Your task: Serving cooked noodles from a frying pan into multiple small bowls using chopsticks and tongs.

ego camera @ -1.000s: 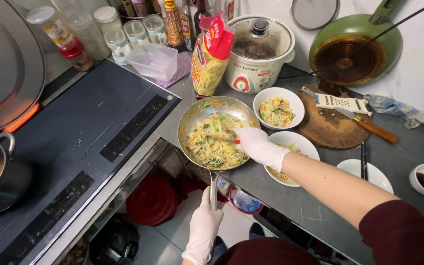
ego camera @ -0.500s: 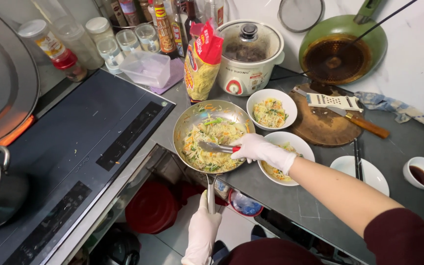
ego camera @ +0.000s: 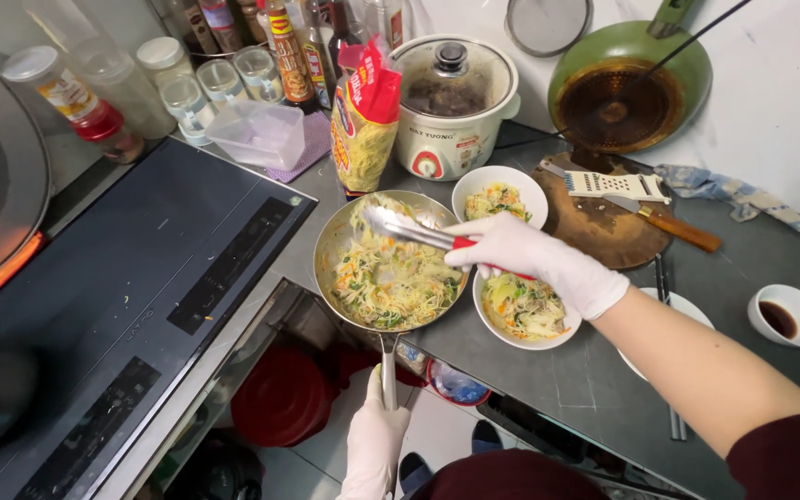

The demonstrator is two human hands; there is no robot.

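Head view shows the right hand (ego camera: 534,259) pinching tongs (ego camera: 409,229) over the noodle pan (ego camera: 386,264), bowl (ego camera: 522,310) at its three o'clock; left hand (ego camera: 374,444) should grip the handle (ego camera: 388,370) steady.

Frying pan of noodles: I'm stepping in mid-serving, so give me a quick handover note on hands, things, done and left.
Left hand: grip on the frying pan handle, pan at the counter edge.
Right hand: holds tongs over the noodles.
Done: near bowl and far bowl both hold noodles.
Left: much of the noodles is in the pan; a white plate beside the forearm looks unfilled.
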